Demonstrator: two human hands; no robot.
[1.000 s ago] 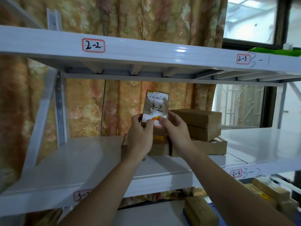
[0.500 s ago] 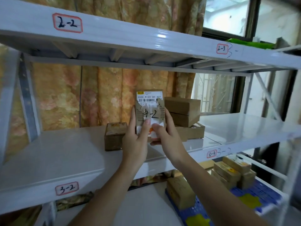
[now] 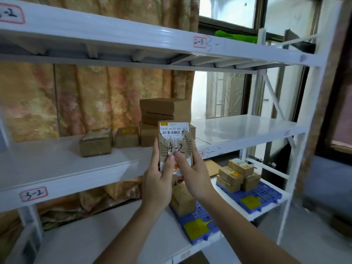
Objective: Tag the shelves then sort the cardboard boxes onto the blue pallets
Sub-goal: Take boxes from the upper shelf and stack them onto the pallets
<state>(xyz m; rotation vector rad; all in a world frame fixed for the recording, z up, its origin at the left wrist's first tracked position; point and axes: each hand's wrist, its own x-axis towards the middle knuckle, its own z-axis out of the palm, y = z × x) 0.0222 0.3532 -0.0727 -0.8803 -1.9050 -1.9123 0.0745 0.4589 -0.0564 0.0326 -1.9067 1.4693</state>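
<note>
White steel shelving rack (image 3: pixel 209 44) fills the view w/ smooth glossy decks; its front rails carry red-bordered paper tags, "3-2" (image 3: pixel 33 194) on the middle rail, "2-3" (image 3: pixel 200 42) on the upper one. The tag at top left is cut off by the frame edge, and the one on the middle rail behind your right hand is partly hidden. Behind the rack hangs a floral orange-brown fabric curtain (image 3: pixel 80 100), soft folds.

Bottom deck: two blue perforated plastic pallets, near one (image 3: pixel 192 227) and far one (image 3: pixel 264 195), each w/ a yellow sticker, writing too blurred to read. The far pallet holds a small pile of brown cardboard boxes (image 3: pixel 237 175); the near one has a single box, partly hidden by your wrists.

Middle deck: plain brown cardboard boxes (image 3: pixel 133 130), matte, taped, in a row w/ a stack at the right end.

The task box, a small flat brown cardboard box (image 3: pixel 174 141), is up in front of you in the air, just before the middle deck's edge. Long axis vertical, broad face toward you, barcode label at top end. "4-2" handwritten mid-face over torn label paper. Lower part is covered by your fingers.

Your left hand (image 3: pixel 159 181) grips its left edge, thumb on the face; your right hand (image 3: pixel 194 174) grips the right edge, thumb pressing beside the left thumb.
</note>
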